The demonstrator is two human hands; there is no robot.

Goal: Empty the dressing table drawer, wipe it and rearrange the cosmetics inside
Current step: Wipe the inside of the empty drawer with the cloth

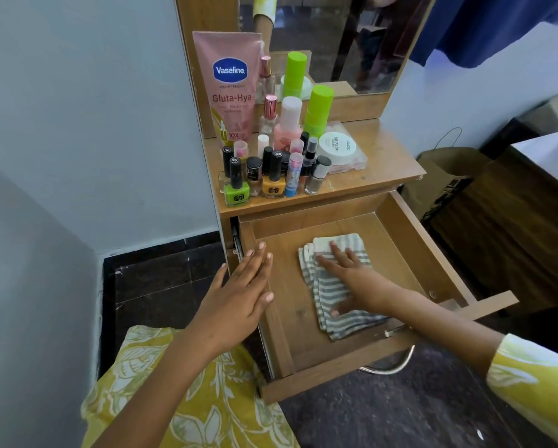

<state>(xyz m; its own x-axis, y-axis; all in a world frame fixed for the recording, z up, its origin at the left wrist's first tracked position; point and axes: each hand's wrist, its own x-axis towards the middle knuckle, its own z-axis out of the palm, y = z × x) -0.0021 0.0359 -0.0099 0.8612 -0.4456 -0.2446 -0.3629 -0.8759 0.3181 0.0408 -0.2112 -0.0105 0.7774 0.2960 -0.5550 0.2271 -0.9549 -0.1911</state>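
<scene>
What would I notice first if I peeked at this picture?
Probably the big pink Vaseline tube standing at the back of the dresser top, behind a crowd of colourful nail polish bottles. Below, the right hand presses a striped cloth flat inside the open drawer.

The setting is a room in a home, most likely a bedroom, fitted with a wooden dressing table (pixel 384 156) that carries a mirror (pixel 336 43) on its rear edge and an open drawer (pixel 410 240) below its top. The table top holds personal cosmetics: a pink Vaseline tube (pixel 229 85), nail polish bottles (pixel 273 176), green-capped bottles (pixel 318 108) and a white jar (pixel 337 147). Surrounding features are painted walls (pixel 77 124), a dark tiled floor (pixel 167 273), a paper carry bag (pixel 442 176) standing on the floor and dark wooden furniture (pixel 513 227) at the right.
</scene>
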